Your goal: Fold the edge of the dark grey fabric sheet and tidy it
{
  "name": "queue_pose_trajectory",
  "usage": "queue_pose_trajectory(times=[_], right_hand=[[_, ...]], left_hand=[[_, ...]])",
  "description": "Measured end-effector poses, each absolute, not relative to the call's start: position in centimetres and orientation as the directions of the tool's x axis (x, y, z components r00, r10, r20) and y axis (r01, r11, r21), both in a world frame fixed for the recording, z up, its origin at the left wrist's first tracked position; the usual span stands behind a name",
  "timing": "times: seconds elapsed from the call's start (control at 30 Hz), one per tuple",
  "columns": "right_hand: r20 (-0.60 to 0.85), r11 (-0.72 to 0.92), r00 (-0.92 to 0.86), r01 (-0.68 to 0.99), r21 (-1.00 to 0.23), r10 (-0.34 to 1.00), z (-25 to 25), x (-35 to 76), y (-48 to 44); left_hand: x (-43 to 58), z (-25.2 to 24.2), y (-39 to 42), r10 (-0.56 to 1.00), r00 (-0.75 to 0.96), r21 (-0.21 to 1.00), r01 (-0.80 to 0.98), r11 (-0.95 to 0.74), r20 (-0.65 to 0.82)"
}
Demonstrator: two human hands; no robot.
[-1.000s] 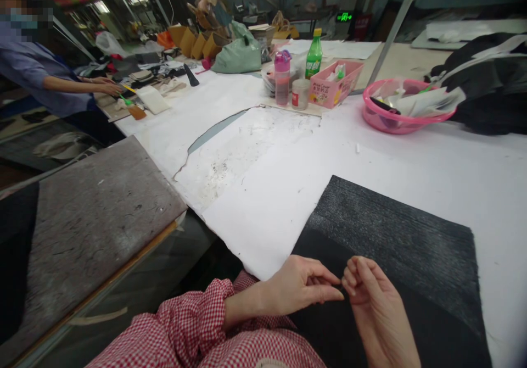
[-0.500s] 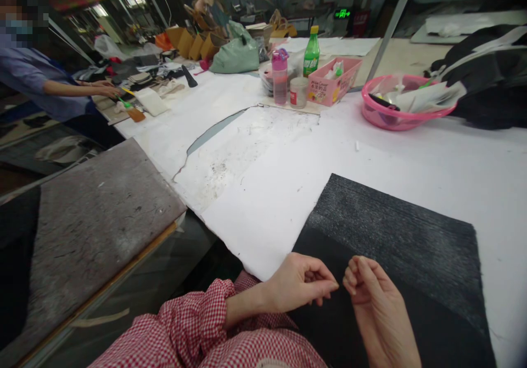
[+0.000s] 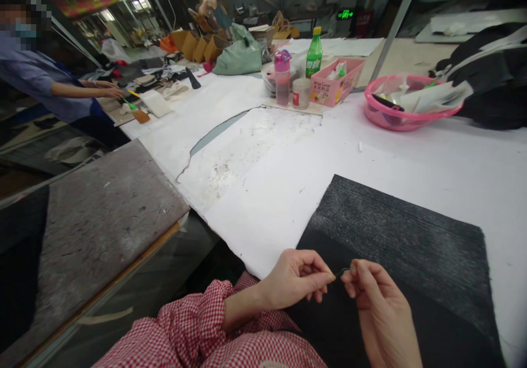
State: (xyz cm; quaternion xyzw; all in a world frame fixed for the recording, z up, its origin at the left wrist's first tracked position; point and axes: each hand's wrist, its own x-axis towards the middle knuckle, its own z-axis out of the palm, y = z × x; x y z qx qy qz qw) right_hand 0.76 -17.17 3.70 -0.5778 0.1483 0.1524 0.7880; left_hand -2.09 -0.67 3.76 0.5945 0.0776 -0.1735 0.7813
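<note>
White paper-covered table (image 3: 411,154) in cluttered workshop — coarse black fabric sheet (image 3: 395,236) just beyond fingers.
Left hand (image 3: 294,280), right hand (image 3: 379,307) — fingers pinching a thin dark thread (image 3: 341,272) between them.

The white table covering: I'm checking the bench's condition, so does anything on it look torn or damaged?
Yes. The white table covering has a long curved tear left of centre, exposing a grey-green surface beneath, and the sheet beside it is scuffed with dark specks. The black fabric sheet near both hands looks intact, apart from slightly frayed edges.
</note>
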Motion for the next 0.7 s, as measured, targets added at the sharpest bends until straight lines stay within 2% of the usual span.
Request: queue_pose_trajectory(times=[0.2, 0.27, 0.4, 0.5, 0.6, 0.7], right_hand=[[-0.365, 0.155, 0.931, -0.358, -0.921, -0.012, 3.5, 0.4, -16.6], [-0.385, 0.202, 0.923, -0.372, -0.906, -0.023, 3.4, 0.5, -16.7], [-0.509, 0.504, 0.858, -0.468, -0.726, 0.064, 3.6, 0.9, -16.8], [-0.528, 0.662, 0.836, -0.482, -0.573, 0.151, 3.7, 1.0, -16.6], [-0.523, 0.74, 0.821, -0.495, -0.456, 0.228, 3.4, 0.9, -16.4], [-0.554, 0.751, 0.797, -0.513, -0.415, 0.239, 3.0, 0.7, -16.3]], left_hand=[[-2.1, 4.0, -0.6, -0.167, 0.94, 0.901, 0.334, 0.276, -0.297], [-2.0, 4.2, -0.5, -0.165, 0.945, 0.896, 0.322, 0.304, -0.283], [-1.9, 4.5, -0.1, -0.149, 0.954, 0.904, 0.294, 0.312, -0.259], [-2.0, 4.5, -0.1, -0.142, 0.955, 0.907, 0.293, 0.304, -0.261], [-2.2, 4.7, -0.2, -0.128, 0.956, 0.902, 0.291, 0.32, -0.263], [-2.2, 4.9, -0.3, -0.108, 0.962, 0.9, 0.274, 0.339, -0.252]])
